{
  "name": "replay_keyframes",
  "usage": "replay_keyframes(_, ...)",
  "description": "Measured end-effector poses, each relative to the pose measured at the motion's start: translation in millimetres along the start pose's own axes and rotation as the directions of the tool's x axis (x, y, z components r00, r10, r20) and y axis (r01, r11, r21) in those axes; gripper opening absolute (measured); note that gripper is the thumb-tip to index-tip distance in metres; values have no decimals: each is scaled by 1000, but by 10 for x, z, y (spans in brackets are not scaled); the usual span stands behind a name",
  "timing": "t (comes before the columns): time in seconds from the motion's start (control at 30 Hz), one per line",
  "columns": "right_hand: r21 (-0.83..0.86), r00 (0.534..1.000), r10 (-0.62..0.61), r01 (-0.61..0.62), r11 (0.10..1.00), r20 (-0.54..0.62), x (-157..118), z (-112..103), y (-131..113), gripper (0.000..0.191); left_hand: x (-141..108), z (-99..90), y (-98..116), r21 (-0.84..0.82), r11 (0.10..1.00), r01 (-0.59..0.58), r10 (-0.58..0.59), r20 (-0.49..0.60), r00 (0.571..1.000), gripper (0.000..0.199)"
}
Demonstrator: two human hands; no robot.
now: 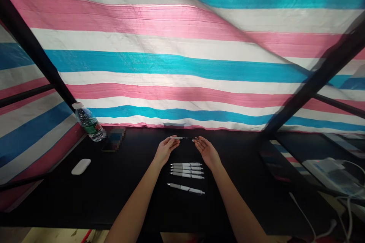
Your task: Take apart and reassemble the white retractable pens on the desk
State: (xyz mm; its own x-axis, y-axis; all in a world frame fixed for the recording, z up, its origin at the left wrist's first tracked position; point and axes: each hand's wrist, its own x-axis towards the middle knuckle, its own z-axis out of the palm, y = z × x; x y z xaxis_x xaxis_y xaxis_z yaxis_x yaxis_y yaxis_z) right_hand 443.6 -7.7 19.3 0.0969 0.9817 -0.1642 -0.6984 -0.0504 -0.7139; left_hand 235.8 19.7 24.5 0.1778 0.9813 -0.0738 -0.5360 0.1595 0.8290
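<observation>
Between the thumb and fingers of my left hand (167, 150) is a white pen barrel (177, 138), held level above the table. A thin dark refill (186, 138) sticks out of its right end. The fingertips of my right hand (208, 152) are closed at the refill's other end. A small white piece (193, 141) shows at those fingertips, too small to make out. Below the hands, several white and grey pens (186, 168) lie side by side in a stack of rows. One more pen (186, 188) lies slightly tilted, nearer to me.
On the left of the black table (125, 193) stand a water bottle (89, 123), a partly blurred dark object (114, 139) and a white rounded case (81, 166). To the right are a white device (327, 174) and white cables (303, 209). Dark frame bars and striped sheeting (176, 64) enclose the table.
</observation>
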Motion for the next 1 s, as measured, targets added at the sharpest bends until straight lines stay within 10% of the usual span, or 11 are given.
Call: replay_keyframes(1.0, -343, 976, 80, -6, 939, 202, -127, 94, 84, 35, -41, 50, -61, 103, 993, 59, -62, 33, 997, 39)
